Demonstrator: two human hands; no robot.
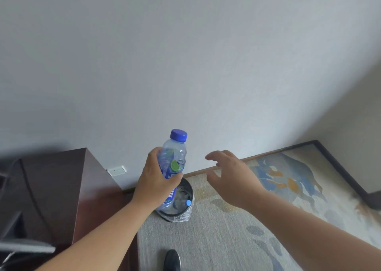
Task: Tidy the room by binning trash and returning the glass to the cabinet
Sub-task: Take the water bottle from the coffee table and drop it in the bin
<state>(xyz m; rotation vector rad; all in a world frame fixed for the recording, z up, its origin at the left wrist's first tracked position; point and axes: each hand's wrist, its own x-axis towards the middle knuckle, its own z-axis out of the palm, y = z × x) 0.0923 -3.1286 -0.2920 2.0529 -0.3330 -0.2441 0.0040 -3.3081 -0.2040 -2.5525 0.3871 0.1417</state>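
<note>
At 6 o'clock I see a black shoe [172, 259] on the carpet [216, 239]. My left hand [156, 180] grips the blue-capped bottle [176, 155], fingers [153, 153] curled round its label, holding it upright above the lined bin [192, 194]. At the bottle's 3 o'clock my right hand [233, 180] hangs with its fingers [212, 156] spread, touching nothing. Another bottle [188, 202] lies in the bin.

Two hands [158, 180] [233, 180], two plastic bottles [175, 155] [186, 203], one bin [192, 191], one wall socket [117, 170], one black shoe [172, 259]
</note>
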